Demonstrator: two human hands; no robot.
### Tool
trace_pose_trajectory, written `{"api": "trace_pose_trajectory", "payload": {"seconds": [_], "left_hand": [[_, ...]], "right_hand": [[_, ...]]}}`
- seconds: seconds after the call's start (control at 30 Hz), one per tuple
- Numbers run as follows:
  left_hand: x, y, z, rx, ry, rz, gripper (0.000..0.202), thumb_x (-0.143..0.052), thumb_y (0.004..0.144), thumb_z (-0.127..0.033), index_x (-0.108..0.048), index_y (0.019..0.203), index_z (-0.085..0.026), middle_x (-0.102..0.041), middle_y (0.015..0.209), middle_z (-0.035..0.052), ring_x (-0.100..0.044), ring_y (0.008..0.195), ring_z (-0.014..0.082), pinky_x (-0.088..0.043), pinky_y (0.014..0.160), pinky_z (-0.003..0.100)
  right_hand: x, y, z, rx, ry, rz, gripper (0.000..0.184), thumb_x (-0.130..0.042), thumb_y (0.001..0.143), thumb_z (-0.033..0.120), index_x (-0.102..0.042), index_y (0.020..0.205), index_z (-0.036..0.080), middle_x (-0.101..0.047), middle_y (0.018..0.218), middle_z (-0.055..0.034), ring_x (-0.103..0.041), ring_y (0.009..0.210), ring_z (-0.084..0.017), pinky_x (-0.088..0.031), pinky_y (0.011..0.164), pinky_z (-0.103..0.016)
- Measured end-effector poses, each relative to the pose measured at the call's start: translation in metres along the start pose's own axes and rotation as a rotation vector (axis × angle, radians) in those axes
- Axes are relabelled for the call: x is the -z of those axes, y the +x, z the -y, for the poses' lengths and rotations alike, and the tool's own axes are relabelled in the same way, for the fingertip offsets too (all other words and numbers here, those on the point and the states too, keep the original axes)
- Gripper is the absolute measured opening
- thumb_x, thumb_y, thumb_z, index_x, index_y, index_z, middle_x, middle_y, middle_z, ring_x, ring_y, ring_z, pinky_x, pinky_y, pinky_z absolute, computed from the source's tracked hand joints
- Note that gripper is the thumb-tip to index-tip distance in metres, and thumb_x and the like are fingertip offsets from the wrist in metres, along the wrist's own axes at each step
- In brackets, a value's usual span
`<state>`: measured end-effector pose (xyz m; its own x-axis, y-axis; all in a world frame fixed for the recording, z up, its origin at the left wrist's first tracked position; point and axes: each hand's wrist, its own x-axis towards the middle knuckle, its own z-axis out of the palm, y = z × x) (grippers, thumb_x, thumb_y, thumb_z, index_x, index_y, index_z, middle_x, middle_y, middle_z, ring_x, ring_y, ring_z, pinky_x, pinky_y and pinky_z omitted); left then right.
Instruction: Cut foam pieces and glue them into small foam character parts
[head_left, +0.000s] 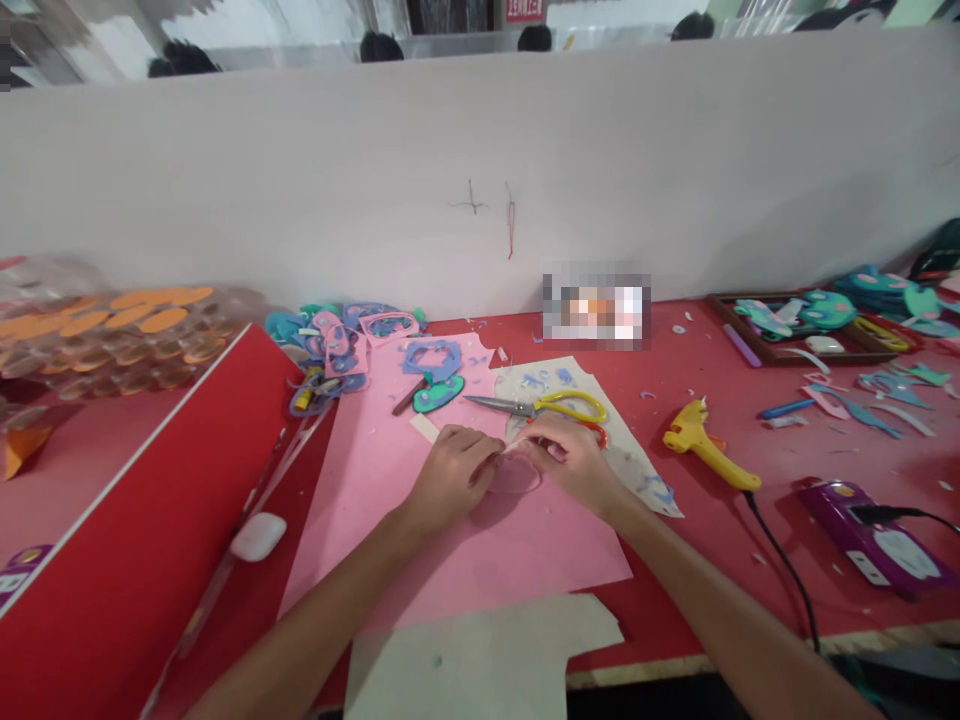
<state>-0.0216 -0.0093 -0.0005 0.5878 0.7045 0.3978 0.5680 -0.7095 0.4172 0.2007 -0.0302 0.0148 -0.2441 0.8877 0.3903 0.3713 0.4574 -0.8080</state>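
My left hand (457,465) and my right hand (574,455) are close together above a pink sheet (375,520). The fingers of both are closed in a pinch on a small pink oval piece (516,475), which hangs toward me. A thin pale edge shows between the fingertips; whether it belongs to the oval cannot be made out. Just beyond my hands lie scissors with yellow handles (574,403), their blades pointing left. Left of the blades are a teal cut-out shape (439,393), a dark-handled tool (409,396) and a pale strip (424,428).
To the right lie a yellow glue gun (709,445) with a black cord and a purple power box (874,540). A brown tray (795,350) holds coloured cut-outs. A red board (172,510) and a white earbud case (259,537) are at left. A white partition (337,190) stands behind.
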Motion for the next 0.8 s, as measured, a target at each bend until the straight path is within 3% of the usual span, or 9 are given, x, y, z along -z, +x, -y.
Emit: {"api": "trace_pose_trajectory", "payload": {"seconds": [0.13, 0.3, 0.47, 0.8], "left_hand": [[0.001, 0.003, -0.004, 0.025, -0.003, 0.033, 0.018, -0.051, 0.097, -0.015, -0.068, 0.101, -0.021, -0.072, 0.101, 0.0059, -0.066, 0.097, 0.0213, -0.045, 0.083, 0.037], [0.001, 0.003, -0.004, 0.040, -0.051, -0.021, 0.018, -0.051, 0.103, -0.026, -0.067, 0.110, -0.021, -0.070, 0.106, 0.0076, -0.064, 0.100, 0.0208, -0.048, 0.087, 0.036], [-0.002, 0.001, 0.000, -0.048, 0.032, -0.071, 0.023, -0.047, 0.102, -0.018, -0.070, 0.103, -0.021, -0.071, 0.098, 0.0070, -0.065, 0.092, 0.0193, -0.049, 0.081, 0.034], [-0.004, 0.000, -0.001, -0.001, -0.047, -0.075, 0.018, -0.052, 0.100, -0.018, -0.069, 0.094, -0.019, -0.073, 0.088, 0.0046, -0.065, 0.084, 0.0187, -0.048, 0.077, 0.034]], "right_hand": [[-0.002, -0.002, -0.001, 0.026, -0.027, -0.021, 0.023, -0.054, 0.103, 0.037, -0.072, 0.095, 0.024, -0.069, 0.085, -0.0040, -0.062, 0.078, -0.019, -0.049, 0.070, -0.031], [-0.004, -0.004, -0.001, 0.110, -0.171, -0.017, 0.022, -0.052, 0.104, 0.033, -0.070, 0.093, 0.024, -0.070, 0.086, -0.0046, -0.063, 0.085, -0.022, -0.047, 0.076, -0.034], [-0.005, -0.005, -0.001, 0.161, -0.234, 0.003, 0.024, -0.051, 0.106, 0.033, -0.070, 0.094, 0.024, -0.071, 0.084, -0.0044, -0.061, 0.081, -0.021, -0.044, 0.075, -0.035], [-0.012, -0.007, -0.008, 0.124, -0.203, 0.049, 0.017, -0.056, 0.104, 0.036, -0.069, 0.102, 0.025, -0.071, 0.089, -0.0048, -0.064, 0.086, -0.022, -0.046, 0.075, -0.034]]}}
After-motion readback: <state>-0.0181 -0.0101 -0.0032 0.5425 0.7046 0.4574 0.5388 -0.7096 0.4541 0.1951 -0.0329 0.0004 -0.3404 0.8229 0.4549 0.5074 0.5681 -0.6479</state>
